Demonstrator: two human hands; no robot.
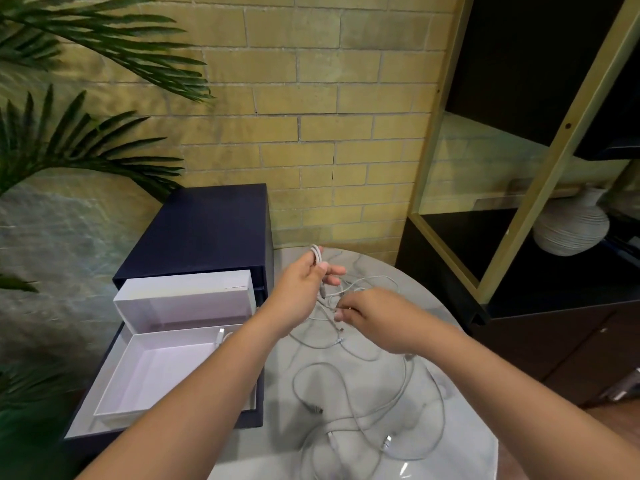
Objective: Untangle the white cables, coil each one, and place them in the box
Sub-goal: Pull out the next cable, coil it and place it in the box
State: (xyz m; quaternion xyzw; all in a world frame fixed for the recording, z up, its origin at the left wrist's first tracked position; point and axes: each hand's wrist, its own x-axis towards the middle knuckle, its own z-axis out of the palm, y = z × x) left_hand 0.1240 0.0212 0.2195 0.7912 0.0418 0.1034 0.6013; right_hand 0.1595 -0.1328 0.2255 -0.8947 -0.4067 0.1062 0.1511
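**Both hands work the cable knot over the table**

The left hand is raised over the far part of the round grey-veined marble-look table. Its fingers curl round a short folded bundle of white cable, whose top sticks out above the fist. Just beside it, the right hand has its knuckles up and fingers bent down, pinching thin strands of the tangled white cables. These lie in loose loops across the tabletop toward its near edge. Left of the table, the open white cardboard box sits on a dark navy base. One white cable end lies in the box's far right corner.
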